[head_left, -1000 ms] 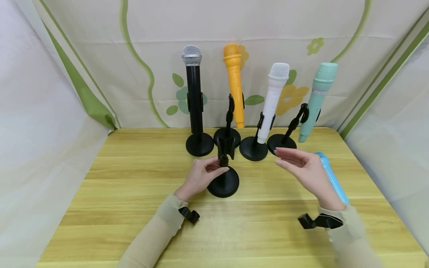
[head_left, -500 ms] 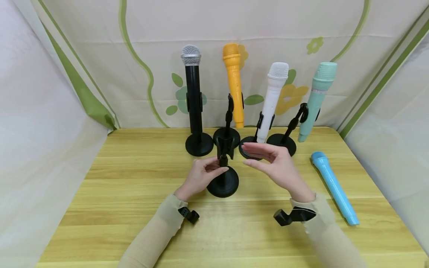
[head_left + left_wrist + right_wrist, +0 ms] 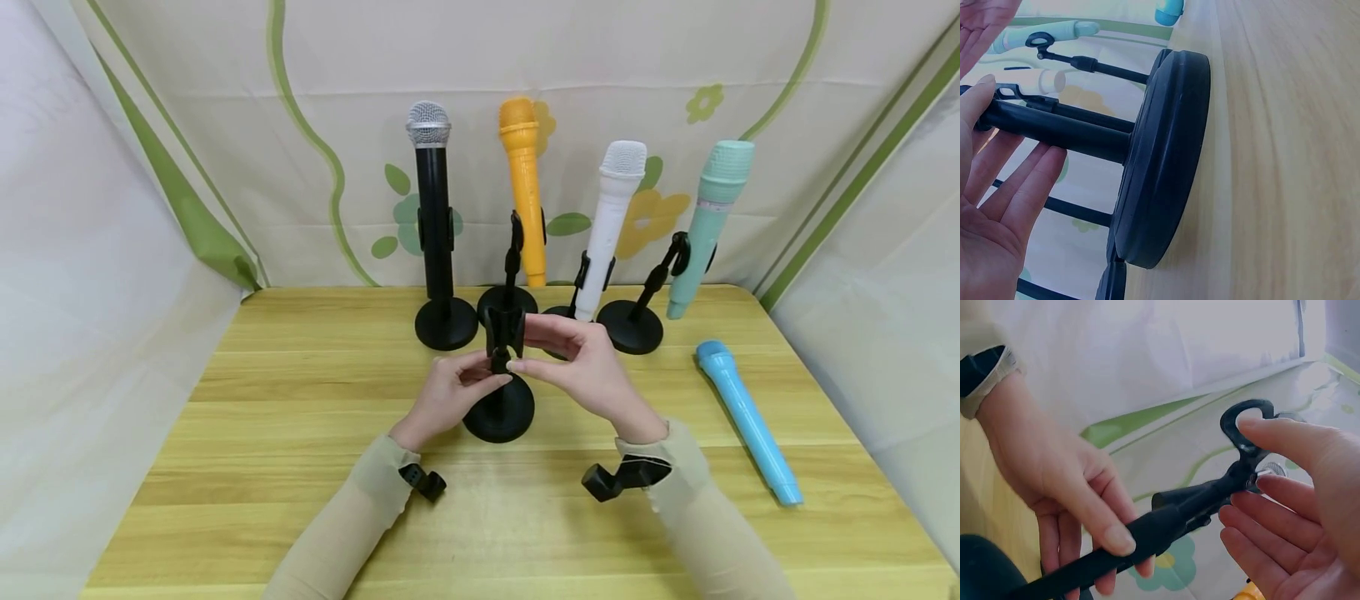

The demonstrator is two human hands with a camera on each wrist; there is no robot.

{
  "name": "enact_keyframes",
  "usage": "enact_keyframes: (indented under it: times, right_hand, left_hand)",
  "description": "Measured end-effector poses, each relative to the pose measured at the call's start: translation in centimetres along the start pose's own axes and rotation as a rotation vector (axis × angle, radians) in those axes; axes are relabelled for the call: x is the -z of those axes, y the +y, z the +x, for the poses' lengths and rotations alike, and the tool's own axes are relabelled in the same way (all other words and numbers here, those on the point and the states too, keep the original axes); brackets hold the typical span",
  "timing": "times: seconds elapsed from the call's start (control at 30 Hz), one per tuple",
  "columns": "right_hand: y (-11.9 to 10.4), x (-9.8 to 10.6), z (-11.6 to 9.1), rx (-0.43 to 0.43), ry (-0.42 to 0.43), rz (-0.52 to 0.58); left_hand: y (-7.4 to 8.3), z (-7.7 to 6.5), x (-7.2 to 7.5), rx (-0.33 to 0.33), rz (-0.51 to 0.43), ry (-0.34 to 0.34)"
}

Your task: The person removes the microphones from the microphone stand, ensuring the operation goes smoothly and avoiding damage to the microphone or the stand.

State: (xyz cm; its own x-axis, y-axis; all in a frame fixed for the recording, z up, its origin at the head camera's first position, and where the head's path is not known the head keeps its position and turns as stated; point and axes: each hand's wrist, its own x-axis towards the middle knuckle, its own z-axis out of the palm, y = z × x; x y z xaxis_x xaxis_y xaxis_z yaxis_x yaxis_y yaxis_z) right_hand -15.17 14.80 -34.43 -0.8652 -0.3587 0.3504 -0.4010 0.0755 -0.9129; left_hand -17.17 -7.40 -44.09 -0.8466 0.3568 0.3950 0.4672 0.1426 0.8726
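A black desktop microphone stand [image 3: 501, 418] stands upright on the table, with nothing in its clip [image 3: 504, 327]. My left hand [image 3: 446, 393] pinches its post between thumb and fingers; in the left wrist view the fingers lie along the post [image 3: 1060, 128] above the round base [image 3: 1166, 162]. My right hand [image 3: 588, 367] is at the upper part of the stand. In the right wrist view its thumb overlaps the clip ring [image 3: 1229, 422], and its loosely extended fingers [image 3: 1272, 531] lie close to the joint; whether they touch it is unclear.
Behind, black stands hold a black microphone [image 3: 433, 217], a yellow one [image 3: 525, 183], a white one [image 3: 609, 225] and a mint-green one [image 3: 708, 225]. A blue microphone [image 3: 750, 425] lies on the wooden table [image 3: 300, 475] at right. A patterned curtain [image 3: 225, 125] hangs behind.
My right hand has moved left from near the blue microphone to the top of the stand. The left hand keeps its grip on the post, and the stand has stayed in place.
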Motion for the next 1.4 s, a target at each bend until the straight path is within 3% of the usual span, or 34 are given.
enact_keyframes:
  times: [0.1,0.23,0.33,0.57,1.4]
  right_hand:
    - [-0.2,-0.2,0.2,0.043,0.012,0.005]
    - [-0.6,-0.5,0.5,0.107,0.021,0.031]
    - [-0.9,-0.7,0.7,0.11,0.026,0.046]
    - [-1.1,-0.6,0.9,0.08,0.04,0.003]
    - [0.1,0.3,2.0,0.213,-0.095,-0.05]
  left_hand:
    - [0.3,0.0,-0.1,0.0,0.008,0.001]
    - [2.2,-0.1,0.1,-0.003,0.002,0.004]
    - [3.3,-0.2,0.2,0.001,-0.005,0.006]
    - [3.1,-0.1,0.1,-0.003,-0.006,0.006]
    - [3.3,0.1,0.2,-0.04,-0.006,0.008]
